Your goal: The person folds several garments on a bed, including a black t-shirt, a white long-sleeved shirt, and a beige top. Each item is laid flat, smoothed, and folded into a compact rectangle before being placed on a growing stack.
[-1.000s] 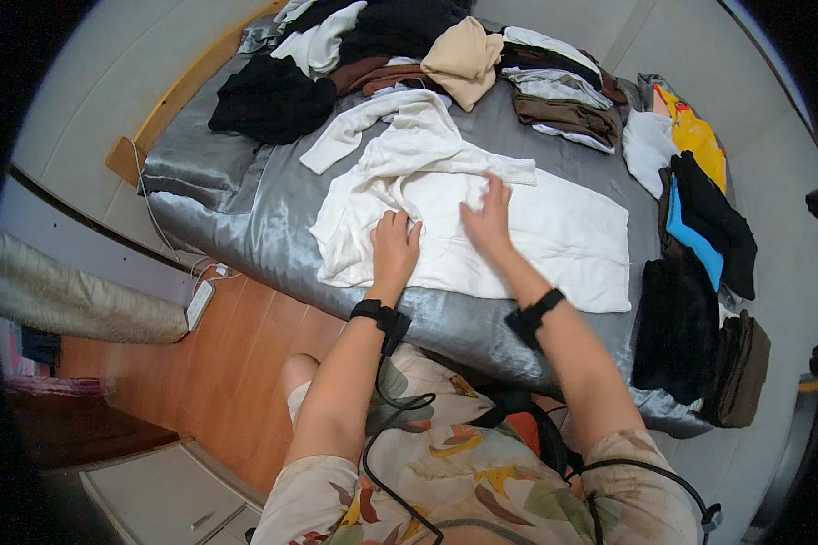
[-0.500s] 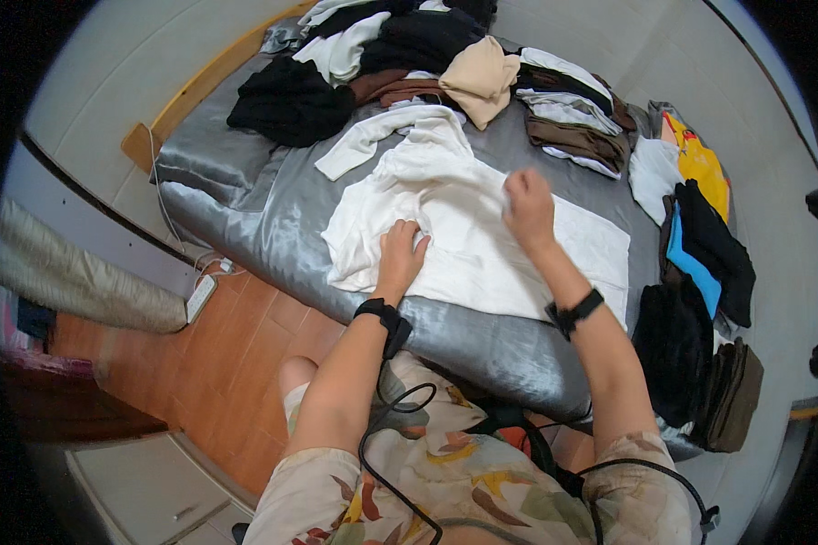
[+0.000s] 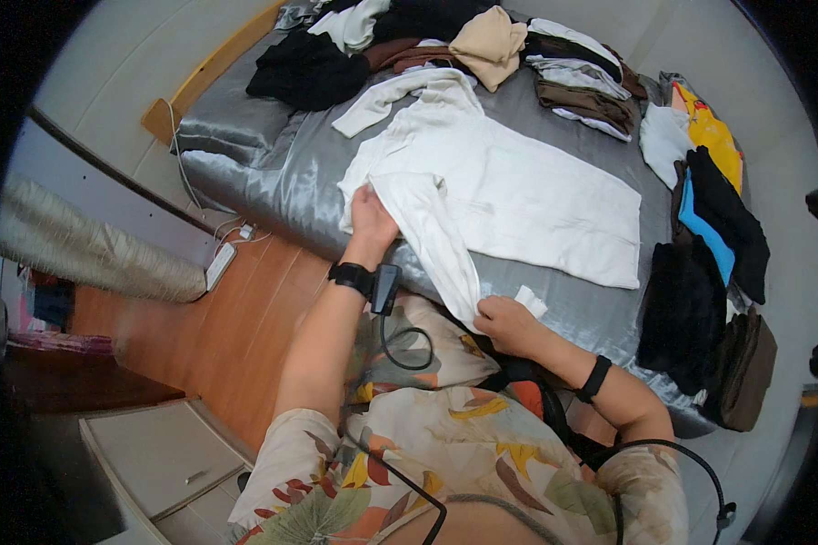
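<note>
A white long-sleeved top lies spread on the grey satin bed cover. One of its sleeves bends away at the far left; the other is drawn toward me over the bed's near edge. My left hand is at the shoulder end of this near sleeve, its fingers partly under the fabric and closed on it. Down by the bed's edge, my right hand pinches the sleeve near its end. A small white piece shows just past the right hand; whether it belongs to the sleeve cannot be made out.
Dark, white and brown clothes lie along the bed's far side, with a beige folded garment and a folded stack. More clothes line the right edge. Black cables hang from my wristband. A power strip is on the floor.
My right hand has come down from above the top to the bed's near edge, pulling a sleeve out toward me. My left hand has shifted left to the sleeve's shoulder end.
</note>
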Action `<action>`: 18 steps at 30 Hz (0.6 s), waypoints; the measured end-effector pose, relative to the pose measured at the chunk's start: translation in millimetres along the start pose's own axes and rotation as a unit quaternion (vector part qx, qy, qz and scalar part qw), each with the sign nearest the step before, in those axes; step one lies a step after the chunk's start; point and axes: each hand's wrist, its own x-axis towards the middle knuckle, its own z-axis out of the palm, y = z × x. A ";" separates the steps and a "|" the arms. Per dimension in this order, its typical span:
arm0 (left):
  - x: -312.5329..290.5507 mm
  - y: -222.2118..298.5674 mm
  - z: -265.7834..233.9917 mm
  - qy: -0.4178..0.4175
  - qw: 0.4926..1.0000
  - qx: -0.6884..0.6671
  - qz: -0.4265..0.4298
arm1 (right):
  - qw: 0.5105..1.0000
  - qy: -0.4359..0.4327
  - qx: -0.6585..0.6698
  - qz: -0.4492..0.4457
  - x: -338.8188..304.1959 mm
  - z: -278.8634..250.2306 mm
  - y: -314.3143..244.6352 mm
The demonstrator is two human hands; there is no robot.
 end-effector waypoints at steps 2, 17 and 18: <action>-25.6 10.7 2.5 0.027 1.000 -0.006 -0.003 | 0.997 -0.074 0.008 -0.031 -7.5 -1.4 -6.6; -163.7 15.2 -76.3 0.064 0.925 0.298 -0.228 | 0.949 -0.282 0.098 0.102 -42.1 -25.8 -61.9; -164.0 12.7 -82.5 0.073 0.924 0.295 -0.233 | 0.949 -0.287 0.094 0.095 -41.7 -22.9 -65.3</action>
